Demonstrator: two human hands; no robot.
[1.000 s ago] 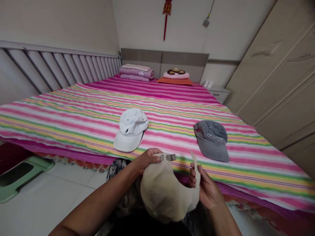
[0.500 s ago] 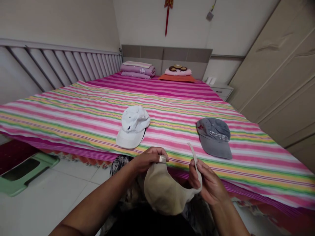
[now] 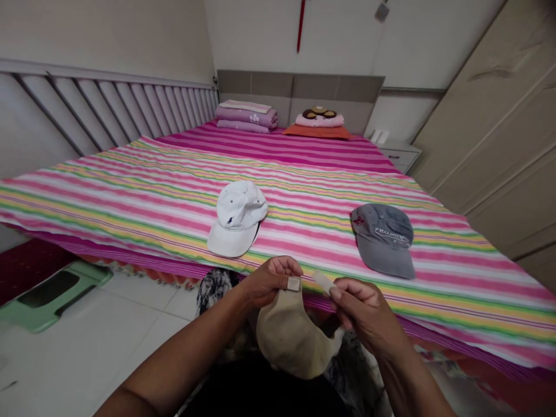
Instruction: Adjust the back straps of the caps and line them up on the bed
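Bottom centre, the left hand (image 3: 273, 281) grips the beige cap (image 3: 293, 336) by its buckle (image 3: 294, 284); the right hand (image 3: 365, 307), slightly apart, pinches its strap (image 3: 324, 282).

So the left hand (image 3: 271, 282) is pinching the beige cap (image 3: 297, 336) by its metal buckle (image 3: 294, 284), and the right hand (image 3: 367, 307) is gripping the loose strap (image 3: 324, 281), whose tip is pointing to about 10 o'clock and sitting just apart from the buckle. Going clockwise around the beige cap: a green stool (image 3: 80, 271) is standing just past 9, a white cap (image 3: 241, 205) is lying at 11 on the striped bedspread (image 3: 304, 202), folded purple bedding (image 3: 245, 117) is resting between 11 and 12, and a gray cap (image 3: 384, 234) is lying between 1 and 2, brim towards the person.
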